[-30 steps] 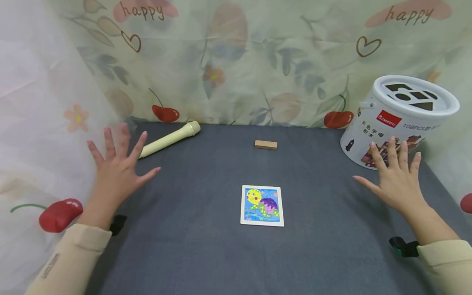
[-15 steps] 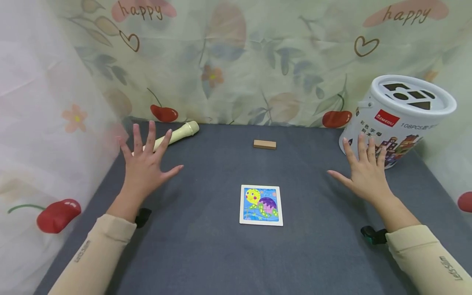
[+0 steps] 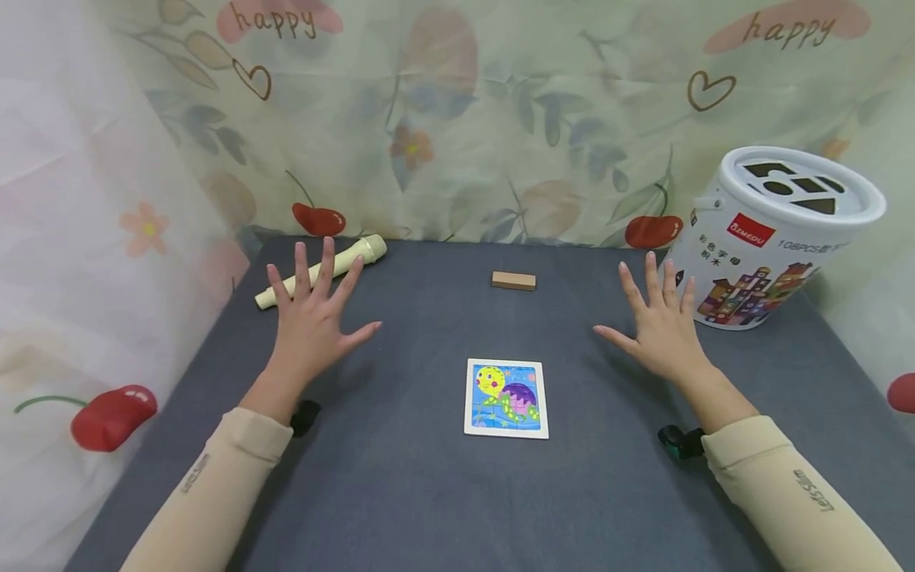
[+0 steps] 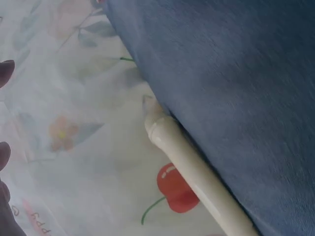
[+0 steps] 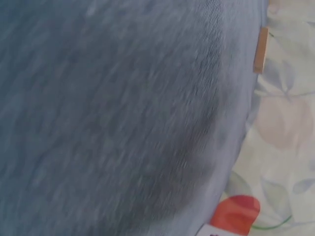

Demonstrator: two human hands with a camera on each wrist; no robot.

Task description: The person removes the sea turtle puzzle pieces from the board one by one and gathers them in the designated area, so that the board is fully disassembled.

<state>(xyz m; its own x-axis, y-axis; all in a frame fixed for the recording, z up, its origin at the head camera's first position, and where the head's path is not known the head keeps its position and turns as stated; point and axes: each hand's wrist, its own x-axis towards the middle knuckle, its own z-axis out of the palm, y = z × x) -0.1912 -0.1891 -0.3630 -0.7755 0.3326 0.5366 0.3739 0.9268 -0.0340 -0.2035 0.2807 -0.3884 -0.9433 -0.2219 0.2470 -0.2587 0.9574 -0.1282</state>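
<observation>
In the head view my left hand [image 3: 309,334] hovers over the left part of the table, fingers spread and holding nothing. Just beyond its fingertips lies a cream flashlight-shaped stick [image 3: 366,251], partly covered by the fingers; the left wrist view shows the stick [image 4: 192,167] too. My right hand [image 3: 665,338], also spread and holding nothing, is raised in front of a white bucket [image 3: 747,262]. Between the hands lies a square turtle picture puzzle [image 3: 505,399] in a white frame. Farther back is a small brown wooden block [image 3: 513,281].
A dark grey cloth [image 3: 443,492] covers the table. Patterned curtains [image 3: 457,159] hang along the back and both sides. The bucket's lid [image 3: 801,187] has several shaped holes. In the right wrist view the block [image 5: 261,50] lies near the cloth's edge.
Both hands have moved inward, the left one to the right and the right one to the left. The stick and the bucket's front are less covered now. The objects stay put.
</observation>
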